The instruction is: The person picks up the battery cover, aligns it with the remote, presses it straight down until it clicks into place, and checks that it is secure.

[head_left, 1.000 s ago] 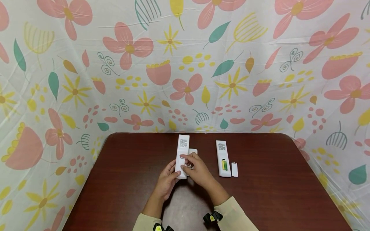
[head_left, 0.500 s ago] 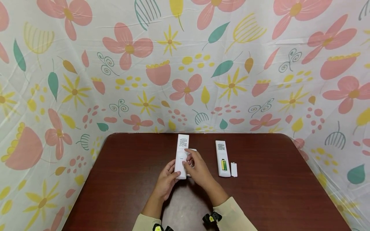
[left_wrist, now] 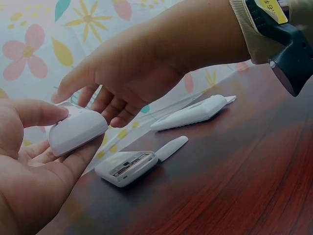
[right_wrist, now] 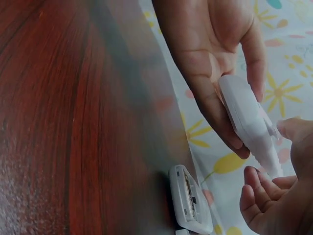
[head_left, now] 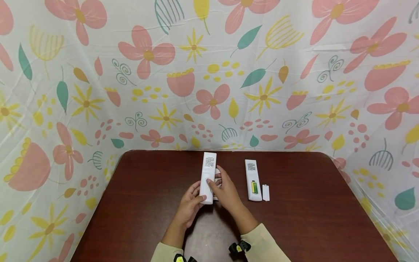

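My left hand (head_left: 190, 203) grips the lower end of a white remote control (head_left: 209, 163), its back with printed text turned up. In the right wrist view, the thumb of my right hand (head_left: 226, 191) touches a thin raised edge on the back of the remote control (right_wrist: 244, 110), seemingly its battery cover (right_wrist: 268, 122). The other right fingers curl at its right side and partly below it. Behind the held remote lies a smaller white device (left_wrist: 127, 169) with an uncovered battery compartment, mostly hidden in the head view. A loose white cover (left_wrist: 172, 148) lies against it.
A second white remote control (head_left: 250, 173) lies face down to the right, with green and yellow batteries (head_left: 254, 187) showing. Its loose cover (head_left: 266, 193) is beside it. The dark red wooden table (head_left: 311, 218) ends at a flowered cloth (head_left: 209, 72).
The right thumb and index finger have shifted on the remote's back; the index finger has moved off to the right edge, while the thumb stays on the back. The left hand keeps its grip.
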`<act>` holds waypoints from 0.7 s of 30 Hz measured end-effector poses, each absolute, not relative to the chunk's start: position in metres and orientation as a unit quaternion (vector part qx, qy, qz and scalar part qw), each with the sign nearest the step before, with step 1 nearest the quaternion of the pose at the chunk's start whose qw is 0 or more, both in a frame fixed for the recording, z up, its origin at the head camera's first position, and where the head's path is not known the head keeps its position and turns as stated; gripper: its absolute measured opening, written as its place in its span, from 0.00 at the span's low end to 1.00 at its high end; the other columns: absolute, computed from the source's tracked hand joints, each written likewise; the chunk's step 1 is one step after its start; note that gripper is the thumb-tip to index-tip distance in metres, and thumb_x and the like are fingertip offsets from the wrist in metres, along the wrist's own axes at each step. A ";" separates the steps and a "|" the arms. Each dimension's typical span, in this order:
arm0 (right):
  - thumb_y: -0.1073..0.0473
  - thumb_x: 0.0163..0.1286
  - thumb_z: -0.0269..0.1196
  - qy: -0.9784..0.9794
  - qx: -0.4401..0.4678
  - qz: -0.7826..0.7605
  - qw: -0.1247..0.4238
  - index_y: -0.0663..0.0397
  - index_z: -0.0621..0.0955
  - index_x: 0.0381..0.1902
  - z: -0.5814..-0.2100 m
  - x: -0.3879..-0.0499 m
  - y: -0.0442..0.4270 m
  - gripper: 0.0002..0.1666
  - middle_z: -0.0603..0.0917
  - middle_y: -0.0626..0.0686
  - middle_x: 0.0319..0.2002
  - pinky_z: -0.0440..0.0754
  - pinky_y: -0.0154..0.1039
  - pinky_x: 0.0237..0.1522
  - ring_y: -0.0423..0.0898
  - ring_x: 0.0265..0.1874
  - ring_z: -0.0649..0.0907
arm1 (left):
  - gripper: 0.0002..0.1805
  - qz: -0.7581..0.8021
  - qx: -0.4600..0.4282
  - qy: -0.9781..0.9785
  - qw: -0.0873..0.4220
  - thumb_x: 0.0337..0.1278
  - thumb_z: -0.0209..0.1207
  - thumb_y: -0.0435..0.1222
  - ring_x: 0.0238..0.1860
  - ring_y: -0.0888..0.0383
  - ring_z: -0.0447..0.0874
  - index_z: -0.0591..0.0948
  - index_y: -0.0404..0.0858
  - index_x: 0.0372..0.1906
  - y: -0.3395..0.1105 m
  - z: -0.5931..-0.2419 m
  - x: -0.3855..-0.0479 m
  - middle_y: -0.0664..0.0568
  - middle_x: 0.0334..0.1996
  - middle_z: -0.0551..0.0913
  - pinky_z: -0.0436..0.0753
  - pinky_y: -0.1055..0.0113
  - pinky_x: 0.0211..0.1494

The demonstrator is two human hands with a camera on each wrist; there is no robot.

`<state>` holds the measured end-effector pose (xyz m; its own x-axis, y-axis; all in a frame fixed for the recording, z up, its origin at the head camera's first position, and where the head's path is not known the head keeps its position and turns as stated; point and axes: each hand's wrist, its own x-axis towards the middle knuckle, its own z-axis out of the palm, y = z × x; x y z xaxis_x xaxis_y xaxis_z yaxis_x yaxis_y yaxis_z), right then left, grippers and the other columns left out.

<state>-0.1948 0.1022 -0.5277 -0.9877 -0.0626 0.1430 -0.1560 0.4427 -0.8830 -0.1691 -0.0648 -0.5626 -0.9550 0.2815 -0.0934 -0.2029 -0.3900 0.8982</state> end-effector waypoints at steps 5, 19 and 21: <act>0.48 0.73 0.64 -0.846 0.063 0.529 0.028 0.49 0.62 0.77 -0.529 -0.195 0.102 0.40 0.83 0.53 0.45 0.80 0.34 0.39 0.42 0.39 0.80 | 0.35 0.834 0.035 0.531 0.147 0.65 0.53 0.22 0.55 0.58 0.81 0.59 0.34 0.76 -0.064 -0.563 -0.169 0.44 0.68 0.71 0.83 0.65 0.54; 0.50 0.74 0.63 -0.794 0.016 0.606 -0.037 0.54 0.61 0.77 -0.527 -0.197 0.101 0.41 0.85 0.56 0.42 0.79 0.37 0.39 0.43 0.37 0.80 | 0.36 0.827 0.042 0.541 0.149 0.63 0.55 0.23 0.54 0.58 0.81 0.59 0.34 0.75 -0.063 -0.565 -0.167 0.44 0.67 0.72 0.83 0.64 0.52; 0.51 0.73 0.63 -0.788 0.013 0.614 -0.039 0.54 0.61 0.77 -0.526 -0.197 0.100 0.41 0.85 0.56 0.42 0.78 0.37 0.40 0.43 0.37 0.79 | 0.36 0.824 0.042 0.544 0.150 0.63 0.55 0.23 0.53 0.58 0.81 0.59 0.34 0.75 -0.063 -0.564 -0.167 0.42 0.69 0.70 0.83 0.63 0.52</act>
